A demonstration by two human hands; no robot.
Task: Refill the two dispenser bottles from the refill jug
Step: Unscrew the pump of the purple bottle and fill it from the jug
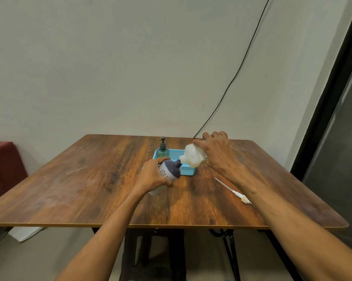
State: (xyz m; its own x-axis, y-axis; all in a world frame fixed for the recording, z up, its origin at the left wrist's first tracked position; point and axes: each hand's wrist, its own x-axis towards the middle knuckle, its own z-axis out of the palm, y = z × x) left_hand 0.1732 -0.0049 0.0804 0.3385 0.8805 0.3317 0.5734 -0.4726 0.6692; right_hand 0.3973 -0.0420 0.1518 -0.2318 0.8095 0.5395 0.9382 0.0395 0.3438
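My left hand [152, 176] grips a white dispenser bottle with a purple top [170, 171], tilted toward the right, its pump removed. My right hand [215, 153] holds the translucent refill jug [192, 157] tipped down to the left, its mouth right at the purple bottle's neck. A teal pump bottle [162, 150] stands upright in the far left corner of a light blue basket [186, 170]. The white pump with its long tube [235, 191] lies on the table beside my right forearm.
The wooden table [90, 179] has its front edge close to me. A black cable [240, 65] runs down the wall behind the basket. A dark red seat [2, 165] stands at the left, a dark door frame [333, 98] at the right.
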